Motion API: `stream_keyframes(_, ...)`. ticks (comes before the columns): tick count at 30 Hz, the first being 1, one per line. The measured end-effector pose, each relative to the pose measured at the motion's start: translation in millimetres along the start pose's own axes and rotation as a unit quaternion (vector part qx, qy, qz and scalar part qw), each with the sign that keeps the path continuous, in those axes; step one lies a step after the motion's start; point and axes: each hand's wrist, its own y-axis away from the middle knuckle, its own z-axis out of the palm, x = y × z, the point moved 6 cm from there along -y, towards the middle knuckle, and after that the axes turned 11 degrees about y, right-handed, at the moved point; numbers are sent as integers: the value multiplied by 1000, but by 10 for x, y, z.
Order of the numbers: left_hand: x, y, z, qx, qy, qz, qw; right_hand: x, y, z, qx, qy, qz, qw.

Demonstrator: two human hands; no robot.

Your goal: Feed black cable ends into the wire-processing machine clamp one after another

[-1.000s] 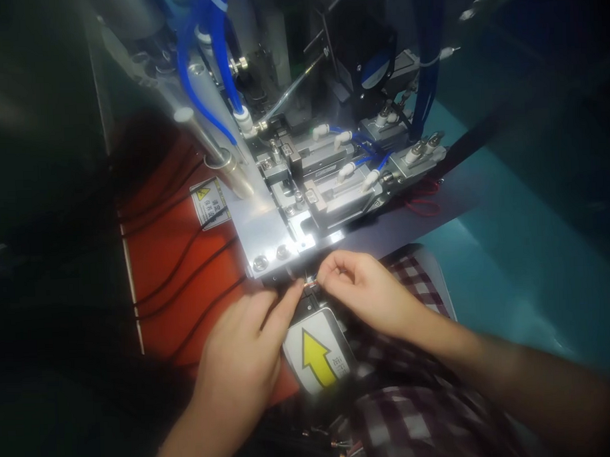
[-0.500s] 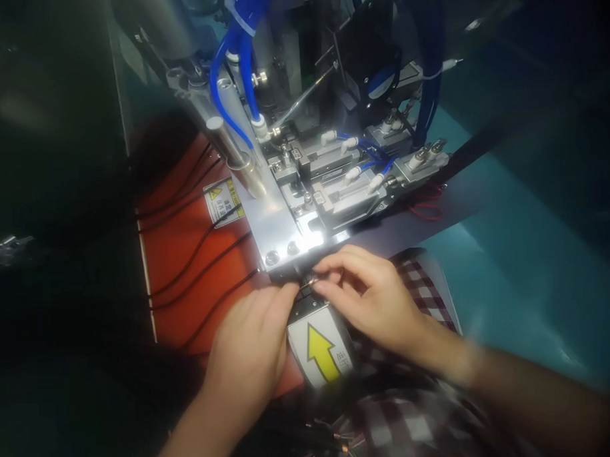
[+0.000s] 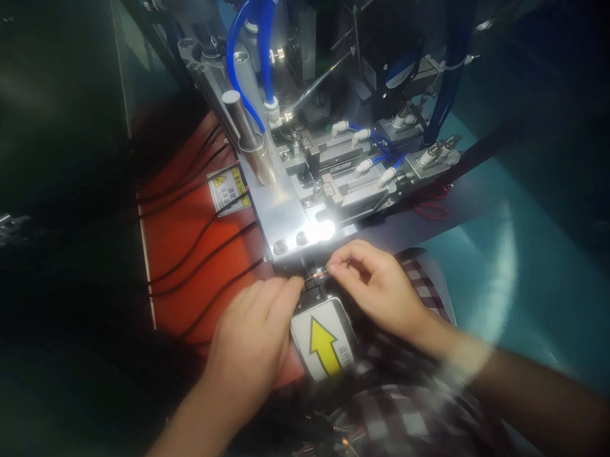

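Left of the arrow sign (image 3: 323,348), I see an orange panel (image 3: 179,219) crossed by black cables (image 3: 220,249), with a warning label (image 3: 228,191) by its right edge. Just left of the sign sits my left hand (image 3: 256,327), fingers drawn together, tips at one end of a small wire part (image 3: 319,274); I can't tell whether they grip it. Beyond the sign stands a shiny metal plate (image 3: 284,212). The part lies just past the sign's far edge, between my hands. Right of the sign, my right hand (image 3: 374,286) has thumb and forefinger pinched on the part's other end. Checked cloth (image 3: 399,415) shows nearer, right of the sign.
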Motion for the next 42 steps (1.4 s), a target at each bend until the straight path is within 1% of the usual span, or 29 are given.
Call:
stream_keyframes(7,24,-37,-17,3,2,4,1000,-22,-6,49,-3,10,-22,1000)
stream_keyframes(16,-9,-8,7,-2,-16,-4,1000,0,7,96,-15,-17,17,1000)
stream_keyframes(21,-3,-18,4,-2,-5,0,1000,6,16,100,-16,-9,30,999)
stream_keyframes(24,4,-13,-1,-2,3,6,1000,15,3,115,-38,-22,65,997)
stream_keyframes(29,-5,10,11,-4,1,1,1000,39,-45,139,-106,-54,159,980)
stream_keyframes(31,-3,7,7,0,-5,1,1000,39,-54,150,-137,-73,176,972)
stream_keyframes(32,0,2,5,1,-7,1,1000,41,-55,148,-140,-85,177,970)
stream_keyframes(34,6,-10,-2,1,-11,2,1000,54,-50,121,-117,-106,170,973)
stream_keyframes(37,9,-17,-11,0,-10,1,1000,79,-22,69,-52,-122,139,981)
stream_keyframes(39,7,-12,-15,2,-7,2,1000,91,-3,82,-44,-129,127,983)
stream_keyframes(42,1,3,-8,3,-3,2,1000,99,-3,129,-55,-135,135,980)
